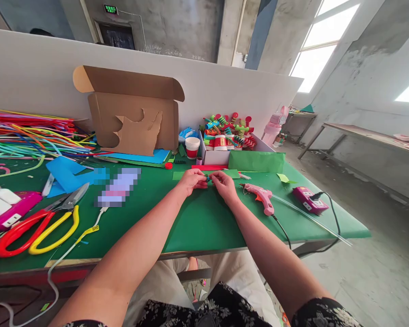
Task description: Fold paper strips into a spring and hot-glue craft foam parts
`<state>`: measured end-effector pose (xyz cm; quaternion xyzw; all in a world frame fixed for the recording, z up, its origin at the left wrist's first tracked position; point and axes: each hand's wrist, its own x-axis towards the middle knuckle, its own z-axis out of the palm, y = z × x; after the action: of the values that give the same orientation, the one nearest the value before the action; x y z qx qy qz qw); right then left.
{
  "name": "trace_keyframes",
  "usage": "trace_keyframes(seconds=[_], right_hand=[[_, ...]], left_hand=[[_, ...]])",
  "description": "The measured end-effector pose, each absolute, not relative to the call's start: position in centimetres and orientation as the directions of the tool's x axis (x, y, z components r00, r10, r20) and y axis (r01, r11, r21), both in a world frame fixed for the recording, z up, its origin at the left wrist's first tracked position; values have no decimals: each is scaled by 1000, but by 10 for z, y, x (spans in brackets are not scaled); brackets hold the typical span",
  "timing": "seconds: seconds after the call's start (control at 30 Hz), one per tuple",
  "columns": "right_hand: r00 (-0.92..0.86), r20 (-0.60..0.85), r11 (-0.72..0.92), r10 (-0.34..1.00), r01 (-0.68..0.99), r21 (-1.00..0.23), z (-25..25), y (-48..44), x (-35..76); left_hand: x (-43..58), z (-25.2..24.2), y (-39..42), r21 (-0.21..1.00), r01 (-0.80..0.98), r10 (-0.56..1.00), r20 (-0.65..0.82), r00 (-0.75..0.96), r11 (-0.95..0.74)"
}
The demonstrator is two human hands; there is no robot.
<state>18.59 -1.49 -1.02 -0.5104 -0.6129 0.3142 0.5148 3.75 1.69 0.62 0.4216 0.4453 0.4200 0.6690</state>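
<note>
My left hand (192, 180) and my right hand (224, 185) meet over the middle of the green table. Between their fingertips is a small dark blue-green piece (208, 179), pinched from both sides; its exact shape is too small to tell. Just behind the hands lies a flat green paper strip (232, 173). A pink glue gun (261, 196) rests to the right of my right hand, its nozzle toward the hand. Beyond the hands are a red bottle cap (168, 165) and a dark coiled piece (180, 161).
Large scissors (51, 222), a phone (120, 187) on a cable and blue paper (66, 172) lie left. Behind stand a cardboard box (136, 113), paper cups (192, 147) and a white box (215, 157) of colourful figures. A magenta power strip (309, 200) sits right.
</note>
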Motion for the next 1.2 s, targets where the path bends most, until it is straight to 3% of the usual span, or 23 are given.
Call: trace_keyframes(seconds=[0.13,0.33,0.63,1.2], right_hand=[[99,177,173,979,55,-983,-15,-10,189],[15,21,22,1000,-122,-992,-10,-12,192],[-45,21,14,999,-156,-988,-9,-13,196],[-14,41,39,999,-138,-990,-9,-12,194]], left_hand=[[42,9,11,955,-173,948,-195,253,243],[44,12,6,976,-154,960,-110,257,153],[47,12,3,999,-36,964,-28,265,39],[47,12,5,1000,-14,972,-17,236,21]])
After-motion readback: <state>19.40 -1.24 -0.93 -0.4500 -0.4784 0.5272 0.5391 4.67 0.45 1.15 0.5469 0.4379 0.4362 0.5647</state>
